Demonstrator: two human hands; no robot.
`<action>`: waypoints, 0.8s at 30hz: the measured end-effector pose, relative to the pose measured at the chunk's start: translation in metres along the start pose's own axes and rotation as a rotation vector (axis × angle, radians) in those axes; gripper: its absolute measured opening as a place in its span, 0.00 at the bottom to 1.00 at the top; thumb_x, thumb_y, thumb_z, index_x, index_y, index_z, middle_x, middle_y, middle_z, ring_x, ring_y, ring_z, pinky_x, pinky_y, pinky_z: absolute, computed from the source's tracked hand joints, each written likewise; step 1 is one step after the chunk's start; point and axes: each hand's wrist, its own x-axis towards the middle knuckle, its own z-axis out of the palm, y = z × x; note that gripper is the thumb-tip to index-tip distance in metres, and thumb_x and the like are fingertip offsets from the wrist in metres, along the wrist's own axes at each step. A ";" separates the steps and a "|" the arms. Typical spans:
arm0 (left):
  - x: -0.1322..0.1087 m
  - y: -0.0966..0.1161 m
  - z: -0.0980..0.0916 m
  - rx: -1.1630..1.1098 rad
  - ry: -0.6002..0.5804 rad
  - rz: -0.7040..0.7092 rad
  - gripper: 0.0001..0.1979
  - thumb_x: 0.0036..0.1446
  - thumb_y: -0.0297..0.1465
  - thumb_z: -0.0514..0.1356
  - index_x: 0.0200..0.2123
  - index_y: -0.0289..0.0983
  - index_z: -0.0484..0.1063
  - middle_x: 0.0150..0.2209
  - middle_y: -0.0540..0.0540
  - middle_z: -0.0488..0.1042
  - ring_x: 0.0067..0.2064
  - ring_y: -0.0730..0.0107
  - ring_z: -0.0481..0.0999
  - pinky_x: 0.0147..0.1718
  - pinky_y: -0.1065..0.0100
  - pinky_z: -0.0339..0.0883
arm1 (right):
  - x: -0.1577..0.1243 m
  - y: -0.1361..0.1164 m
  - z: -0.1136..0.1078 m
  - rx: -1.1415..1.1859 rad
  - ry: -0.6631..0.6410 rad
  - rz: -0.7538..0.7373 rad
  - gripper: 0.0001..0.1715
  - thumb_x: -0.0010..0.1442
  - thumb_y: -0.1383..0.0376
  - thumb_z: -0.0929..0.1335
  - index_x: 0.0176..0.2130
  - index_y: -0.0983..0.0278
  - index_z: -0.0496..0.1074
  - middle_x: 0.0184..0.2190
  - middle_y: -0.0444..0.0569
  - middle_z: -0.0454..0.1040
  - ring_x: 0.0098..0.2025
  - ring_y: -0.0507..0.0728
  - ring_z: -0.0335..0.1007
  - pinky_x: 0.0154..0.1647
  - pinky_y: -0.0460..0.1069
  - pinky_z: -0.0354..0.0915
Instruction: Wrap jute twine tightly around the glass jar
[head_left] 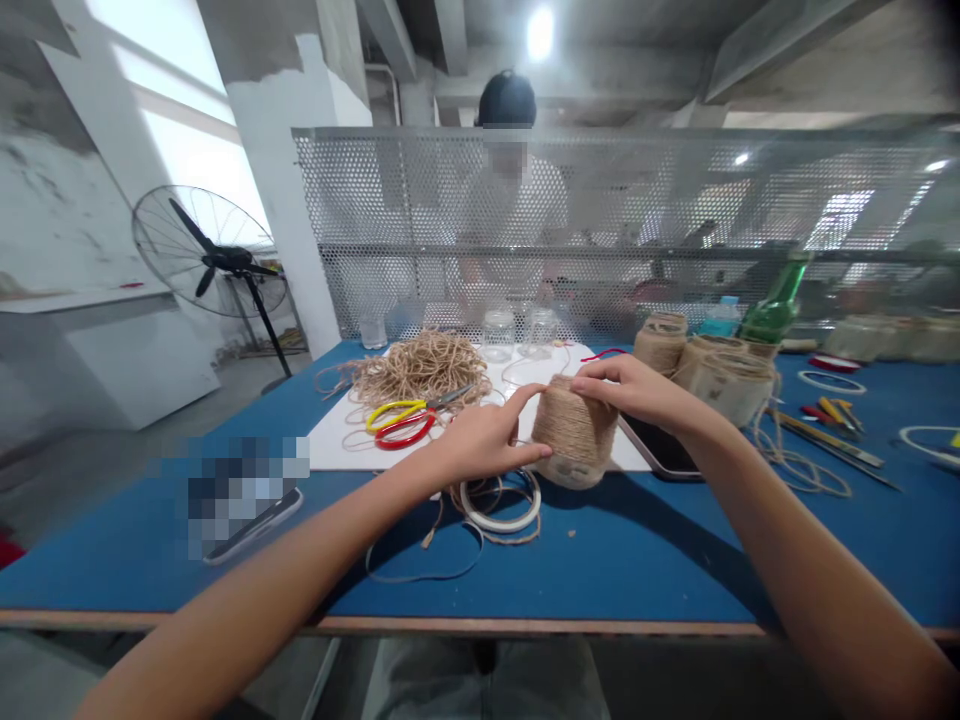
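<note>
A glass jar (576, 430) wrapped in jute twine stands on the table in front of me, slightly tilted, its clear lower end uncovered. My left hand (491, 436) grips its left side, with the thumb low and the index finger near the top. From the right, my right hand (631, 390) holds the upper edge between thumb and fingers. Just in front of the jar lies a roll of white tape (501, 523) among loose twine ends. Scissors (405, 422) with one yellow and one red handle rest left of my left hand, beside a heap of loose twine (420, 365).
Twine-wrapped jars (727, 380) and a green bottle (776, 300) stand at the right, near pens and tools (832, 415). A dark phone (660, 450) lies by my right wrist. Clear jars (499, 335) stand before a perforated metal screen (360, 220), with a person behind it.
</note>
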 end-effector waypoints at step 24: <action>-0.002 -0.005 0.000 0.506 0.274 0.183 0.29 0.58 0.45 0.49 0.60 0.45 0.45 0.24 0.49 0.74 0.23 0.69 0.71 0.21 0.71 0.53 | 0.009 0.017 0.008 0.208 -0.025 -0.063 0.20 0.58 0.53 0.59 0.27 0.66 0.64 0.21 0.42 0.60 0.25 0.50 0.56 0.28 0.46 0.53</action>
